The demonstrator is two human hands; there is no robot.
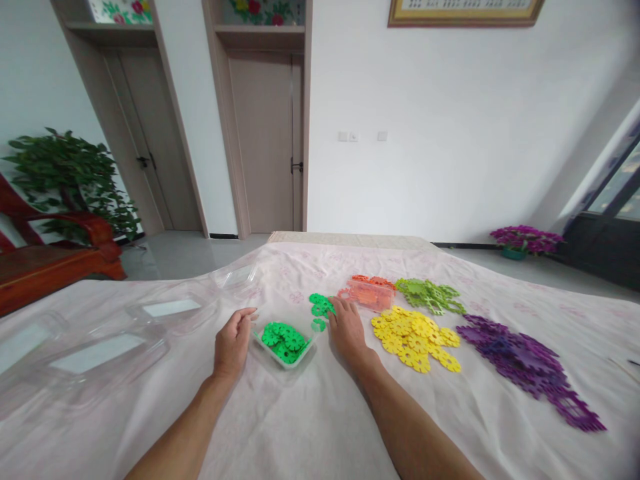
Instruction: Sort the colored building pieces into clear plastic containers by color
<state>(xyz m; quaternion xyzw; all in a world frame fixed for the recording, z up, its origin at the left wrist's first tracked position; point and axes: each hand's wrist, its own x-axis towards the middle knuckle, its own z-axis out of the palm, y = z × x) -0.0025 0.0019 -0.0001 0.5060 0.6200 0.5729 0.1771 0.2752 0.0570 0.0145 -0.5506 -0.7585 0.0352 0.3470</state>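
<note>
A clear plastic tray (307, 349) holding several bright green snowflake pieces (283, 339) lies on the pale cloth between my hands. My left hand (233, 345) rests against the tray's left edge, fingers loosely curved. My right hand (346, 329) lies palm down just right of the tray, fingertips touching a few loose green pieces (320, 305) on the cloth. Whether those fingers pinch a piece is hidden.
An orange-filled clear box (370, 292) sits beyond my right hand. Piles of light green (429, 296), yellow (416, 337) and purple pieces (530, 363) spread to the right. Several empty clear containers (105, 357) lie at the left. A red wooden chair (45, 257) stands far left.
</note>
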